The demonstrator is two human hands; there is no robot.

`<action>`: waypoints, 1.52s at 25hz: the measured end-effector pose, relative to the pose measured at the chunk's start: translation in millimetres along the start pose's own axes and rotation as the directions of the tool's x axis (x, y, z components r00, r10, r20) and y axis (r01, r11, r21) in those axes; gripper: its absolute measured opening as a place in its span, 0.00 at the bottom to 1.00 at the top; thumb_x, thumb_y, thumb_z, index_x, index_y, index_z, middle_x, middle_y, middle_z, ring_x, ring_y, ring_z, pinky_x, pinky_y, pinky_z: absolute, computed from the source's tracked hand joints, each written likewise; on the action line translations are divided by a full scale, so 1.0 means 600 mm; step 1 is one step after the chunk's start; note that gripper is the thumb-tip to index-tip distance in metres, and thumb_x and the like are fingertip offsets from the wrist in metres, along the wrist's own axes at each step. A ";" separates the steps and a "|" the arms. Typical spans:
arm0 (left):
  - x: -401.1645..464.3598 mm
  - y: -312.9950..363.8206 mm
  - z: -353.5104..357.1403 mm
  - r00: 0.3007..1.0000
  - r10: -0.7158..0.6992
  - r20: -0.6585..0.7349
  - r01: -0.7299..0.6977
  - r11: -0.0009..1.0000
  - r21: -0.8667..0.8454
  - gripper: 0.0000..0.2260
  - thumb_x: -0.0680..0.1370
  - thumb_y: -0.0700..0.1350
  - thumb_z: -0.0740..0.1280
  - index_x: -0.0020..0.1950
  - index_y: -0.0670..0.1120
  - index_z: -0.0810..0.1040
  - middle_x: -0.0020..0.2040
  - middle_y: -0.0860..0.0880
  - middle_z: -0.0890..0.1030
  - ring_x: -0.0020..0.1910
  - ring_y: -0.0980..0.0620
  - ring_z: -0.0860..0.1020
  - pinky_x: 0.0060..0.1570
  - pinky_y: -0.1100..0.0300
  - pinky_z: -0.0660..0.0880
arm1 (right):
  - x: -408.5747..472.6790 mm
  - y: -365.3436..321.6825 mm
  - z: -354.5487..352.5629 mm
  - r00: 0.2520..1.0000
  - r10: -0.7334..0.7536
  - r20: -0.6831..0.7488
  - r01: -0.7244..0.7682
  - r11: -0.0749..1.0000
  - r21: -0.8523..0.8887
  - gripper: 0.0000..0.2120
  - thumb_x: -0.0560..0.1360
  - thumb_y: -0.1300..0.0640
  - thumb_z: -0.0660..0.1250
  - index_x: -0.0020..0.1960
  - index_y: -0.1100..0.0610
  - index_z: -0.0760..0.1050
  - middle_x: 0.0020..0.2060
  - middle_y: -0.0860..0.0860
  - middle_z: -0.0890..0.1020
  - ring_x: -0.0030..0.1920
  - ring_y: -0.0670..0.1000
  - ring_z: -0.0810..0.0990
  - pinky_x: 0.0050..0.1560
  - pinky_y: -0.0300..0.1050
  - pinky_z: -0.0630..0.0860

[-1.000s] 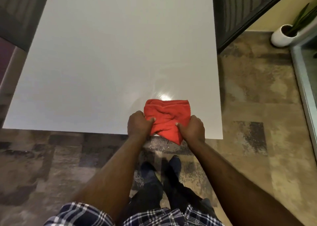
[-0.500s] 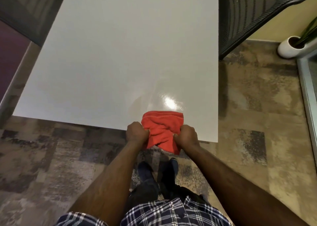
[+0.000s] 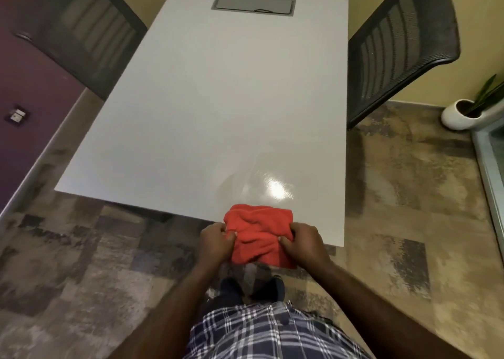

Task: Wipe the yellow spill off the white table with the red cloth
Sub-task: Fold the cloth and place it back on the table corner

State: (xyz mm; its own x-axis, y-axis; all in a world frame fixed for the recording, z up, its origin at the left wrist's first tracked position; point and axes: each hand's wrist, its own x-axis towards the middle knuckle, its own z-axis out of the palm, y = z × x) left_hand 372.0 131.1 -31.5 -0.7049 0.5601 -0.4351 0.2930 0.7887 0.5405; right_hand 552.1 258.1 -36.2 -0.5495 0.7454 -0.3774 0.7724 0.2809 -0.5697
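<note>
The red cloth [image 3: 257, 233] is bunched at the near edge of the white table [image 3: 218, 113], half on the top and half hanging past the edge. My left hand [image 3: 215, 242] grips its left side and my right hand [image 3: 305, 242] grips its right side, both closed on the fabric. I see no yellow spill on the tabletop; a wet-looking sheen with a bright light reflection [image 3: 276, 189] lies just beyond the cloth.
A grey cable hatch [image 3: 253, 5] is set into the table's far end. Dark mesh chairs stand at the left [image 3: 90, 36] and right [image 3: 398, 53]. A white plant pot [image 3: 458, 114] sits on the floor at right, beside a glass door frame.
Both hands have drawn the cloth back toward me, so more of it hangs off the near edge. The view has pulled back, showing more of the table and chairs.
</note>
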 end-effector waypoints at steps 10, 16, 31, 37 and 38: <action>0.024 -0.002 -0.114 0.970 -0.019 -0.243 -0.020 0.987 -0.160 0.11 0.75 0.53 0.68 0.46 0.47 0.82 0.41 0.49 0.83 0.41 0.47 0.81 0.43 0.53 0.78 | 0.066 -0.140 -0.052 0.965 -0.249 -0.082 0.250 0.968 -0.001 0.08 0.71 0.52 0.70 0.38 0.57 0.77 0.33 0.52 0.81 0.35 0.52 0.76 0.35 0.46 0.67; 0.099 -0.067 -0.226 0.931 -0.103 -0.349 0.002 0.961 -0.277 0.09 0.75 0.54 0.68 0.47 0.50 0.82 0.40 0.52 0.82 0.41 0.49 0.80 0.41 0.55 0.77 | 0.148 -0.300 -0.019 0.917 -0.399 -0.027 0.398 0.917 -0.031 0.10 0.72 0.53 0.69 0.35 0.57 0.74 0.29 0.50 0.77 0.32 0.52 0.74 0.34 0.46 0.67; 0.335 -0.300 -0.484 0.842 -0.326 -0.431 0.134 0.898 -0.419 0.11 0.76 0.52 0.69 0.45 0.44 0.80 0.39 0.45 0.82 0.40 0.43 0.81 0.42 0.51 0.78 | 0.395 -0.693 0.203 0.773 -0.604 0.195 0.629 0.769 -0.112 0.19 0.73 0.53 0.69 0.32 0.48 0.60 0.29 0.47 0.68 0.31 0.53 0.69 0.29 0.43 0.58; 0.374 -0.350 -0.500 0.765 -0.443 -0.468 0.194 0.851 -0.488 0.11 0.75 0.47 0.70 0.39 0.41 0.77 0.35 0.42 0.80 0.36 0.41 0.78 0.38 0.54 0.73 | 0.468 -0.789 0.274 0.676 -0.649 0.349 0.726 0.668 -0.163 0.12 0.73 0.52 0.67 0.38 0.52 0.65 0.34 0.50 0.71 0.35 0.54 0.70 0.36 0.45 0.62; 0.378 -0.356 -0.498 0.754 -0.461 -0.467 0.207 0.843 -0.497 0.12 0.75 0.46 0.70 0.37 0.41 0.76 0.34 0.43 0.79 0.36 0.41 0.78 0.38 0.54 0.73 | 0.478 -0.799 0.287 0.665 -0.646 0.374 0.735 0.655 -0.176 0.11 0.73 0.52 0.67 0.38 0.52 0.65 0.35 0.50 0.71 0.36 0.55 0.71 0.36 0.45 0.62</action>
State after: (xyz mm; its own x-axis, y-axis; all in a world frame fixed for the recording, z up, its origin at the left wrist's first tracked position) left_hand -43.3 14.0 -30.3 -0.9687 -0.0597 -0.2409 -0.2202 0.6546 0.7232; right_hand -30.7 233.1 3.2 -0.9838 0.0882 -0.1562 0.1581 0.8380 -0.5223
